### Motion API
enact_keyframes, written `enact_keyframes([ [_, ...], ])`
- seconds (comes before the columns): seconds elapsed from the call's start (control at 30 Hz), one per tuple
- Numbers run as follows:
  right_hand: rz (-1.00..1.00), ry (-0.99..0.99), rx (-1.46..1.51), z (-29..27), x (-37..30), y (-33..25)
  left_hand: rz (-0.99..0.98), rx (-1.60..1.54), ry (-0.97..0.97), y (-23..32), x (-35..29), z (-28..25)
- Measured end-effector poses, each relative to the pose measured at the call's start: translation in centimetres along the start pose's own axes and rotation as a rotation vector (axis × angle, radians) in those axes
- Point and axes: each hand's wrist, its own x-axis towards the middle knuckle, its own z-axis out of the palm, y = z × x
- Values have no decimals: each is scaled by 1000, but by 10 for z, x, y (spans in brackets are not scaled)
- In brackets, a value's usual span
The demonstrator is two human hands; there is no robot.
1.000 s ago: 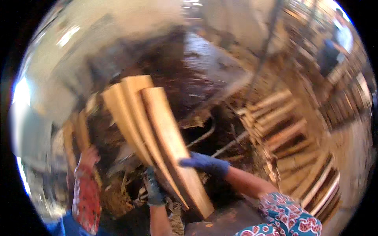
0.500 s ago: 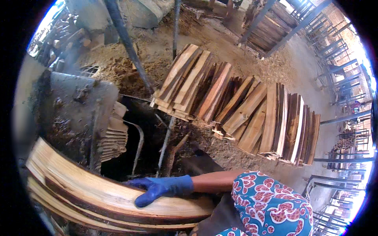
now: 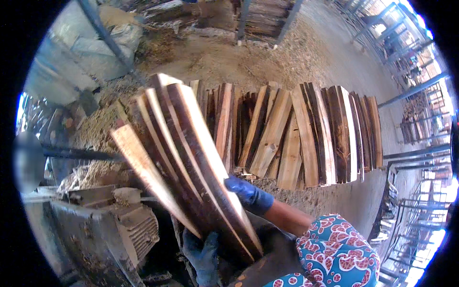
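A bundle of rough, bark-edged wooden planks point(image 3: 201, 162) is held up at a slant in front of me. Its far ends are spread, with one pale plank splayed out to the left. My right hand point(image 3: 248, 193), in a blue glove, is closed on the bundle's right side. Under the lower left part, my left hand point(image 3: 203, 256), gloved as well, grips the planks near their close end; some of its fingers are hidden. Just beyond the bundle is a long stack of similar planks point(image 3: 282, 134), leaning side by side on the ground.
A dusty machine point(image 3: 86, 229) with a ribbed motor housing point(image 3: 141, 232) stands close at my left. A metal post point(image 3: 103, 36) slants down at the upper left. Sawdust covers the ground point(image 3: 201, 60). Metal racks point(image 3: 420, 167) line the right side.
The planks have been lifted from beside the machine at lower left and swung rightward and upward, toward the stack. My left hand has come into view. The view has shifted too.
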Motion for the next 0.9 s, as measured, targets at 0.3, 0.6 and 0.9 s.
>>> enact_keyframes([
  [0.3,-494,607,-263,-114,30,-67,-47,-159,-24,-9,87,36],
  [0.6,-139,870,-1363,-178,85,-12,-57,-109,254,-10,63,-14],
  [0.9,160,-200,-1217,-49,64,68,109,-149,824,10,-82,-123],
])
